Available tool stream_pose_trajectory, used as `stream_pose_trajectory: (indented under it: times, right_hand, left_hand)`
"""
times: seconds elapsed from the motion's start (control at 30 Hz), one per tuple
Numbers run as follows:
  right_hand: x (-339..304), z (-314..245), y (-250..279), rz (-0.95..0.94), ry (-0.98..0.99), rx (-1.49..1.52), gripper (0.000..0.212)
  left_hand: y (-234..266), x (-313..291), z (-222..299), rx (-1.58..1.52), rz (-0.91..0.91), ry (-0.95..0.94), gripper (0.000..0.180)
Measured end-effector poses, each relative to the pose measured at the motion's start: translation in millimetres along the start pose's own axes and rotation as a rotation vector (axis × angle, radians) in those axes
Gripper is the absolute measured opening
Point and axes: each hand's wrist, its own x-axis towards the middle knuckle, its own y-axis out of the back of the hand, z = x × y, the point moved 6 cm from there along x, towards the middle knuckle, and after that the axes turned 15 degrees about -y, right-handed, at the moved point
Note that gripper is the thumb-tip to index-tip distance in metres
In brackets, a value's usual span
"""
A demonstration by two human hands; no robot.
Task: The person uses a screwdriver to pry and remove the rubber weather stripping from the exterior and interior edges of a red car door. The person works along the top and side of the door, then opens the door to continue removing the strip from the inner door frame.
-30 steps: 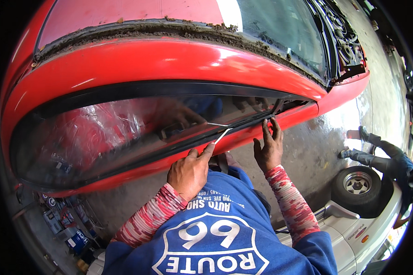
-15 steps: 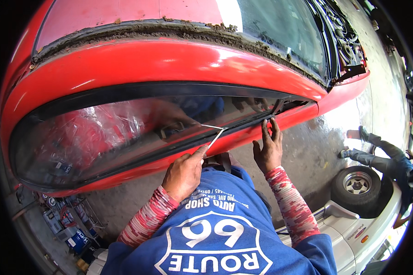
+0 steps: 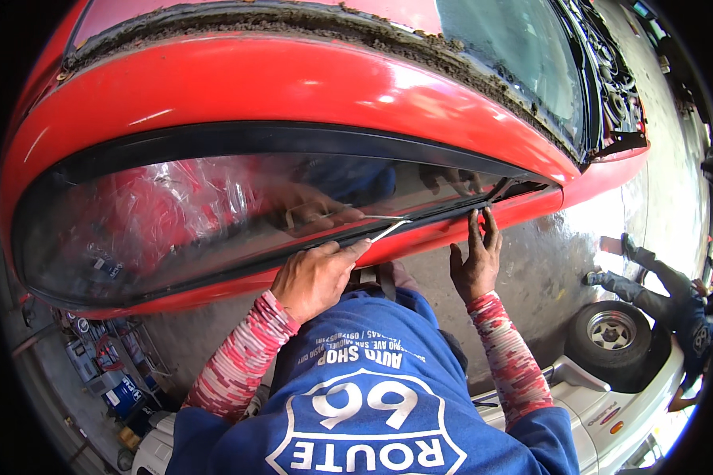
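Note:
My left hand (image 3: 315, 277) is closed around a slim, silvery metal tool (image 3: 390, 230) whose handle end is hidden in the palm. The tool's tip meets the black weatherstrip (image 3: 440, 216) along the lower edge of a red car's side window (image 3: 174, 210). The glass mirrors the hand and tool. Farther right, my right hand (image 3: 477, 267) is open, fingers stretched up, the index and middle fingertips on the same strip near the window's front corner. Below the strip runs the red door (image 3: 428, 237).
Dirt lines the roof edge (image 3: 293, 28) beside the windshield. A white vehicle with a spare wheel (image 3: 610, 328) stands behind me at right. Another person (image 3: 693, 317) is at the far right. Tools and boxes, one a blue battery (image 3: 124, 396), lie at lower left.
The car sits slightly higher in view. My left hand has tilted over, and the tool lies flatter, its tip slightly farther right along the strip. My right fingertips stay near the window's front corner.

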Motion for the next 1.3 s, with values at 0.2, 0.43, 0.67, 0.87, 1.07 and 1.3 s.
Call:
stream_pose_trajectory:
  times: [0.2,0.43,0.67,0.87,1.07,1.3]
  right_hand:
    - [-0.1,0.4,0.8,-0.022,-0.015,-0.006,0.088]
    - [-1.8,-4.4,-0.9,0.016,0.009,-0.045,0.091]
    - [-2.2,-4.7,-1.6,0.036,0.033,-0.067,0.09]
    - [4.4,6.4,7.2,0.043,-0.024,0.197,0.058]
    - [23.2,68.3,32.9,0.124,-0.329,0.702,0.017]
    - [39.1,51.7,35.7,0.046,-0.238,0.941,0.021]
  left_hand:
    - [1.0,-11.1,-3.2,0.028,-0.018,0.046,0.046]
    - [22.2,-57.5,-3.3,0.021,-0.033,0.296,0.047]
    - [46.3,-83.1,-9.7,0.018,-0.1,0.414,0.045]
    - [41.5,-98.2,-7.0,-0.103,-0.018,0.302,0.039]
    - [-2.6,-130.7,-35.3,-0.216,-0.118,0.527,0.033]
    - [-86.2,-222.3,-86.0,-0.27,-0.318,0.802,0.031]
